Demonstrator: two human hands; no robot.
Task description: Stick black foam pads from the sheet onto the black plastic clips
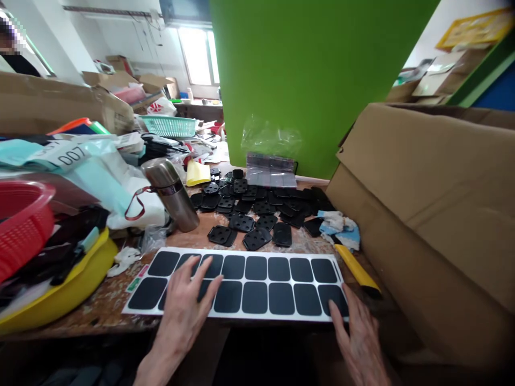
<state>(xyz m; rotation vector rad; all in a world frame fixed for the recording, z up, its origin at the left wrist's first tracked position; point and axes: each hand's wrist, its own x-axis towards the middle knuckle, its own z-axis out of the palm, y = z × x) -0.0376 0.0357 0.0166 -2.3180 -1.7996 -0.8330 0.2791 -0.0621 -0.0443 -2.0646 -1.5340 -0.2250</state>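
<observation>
A white sheet with two rows of black rounded-square stickers (255, 297) lies flat along the table's front edge. My left hand (185, 300) rests on its left part with fingers spread, covering some of the squares. At the sheet's right end is my right hand (356, 329), its thumb on the last black square of the front row and its fingers along the side edge. Behind the sheet spreads a pile of black plastic plates (241, 222), several with round holes.
A steel thermos (171, 193) stands left of the plates. A yellow-handled tool (358, 268) and a blue-white cloth (341, 229) lie by a large cardboard box (422, 214) on the right. Red (24, 225) and yellow (80, 292) baskets crowd the left. A green panel (314, 80) rises behind.
</observation>
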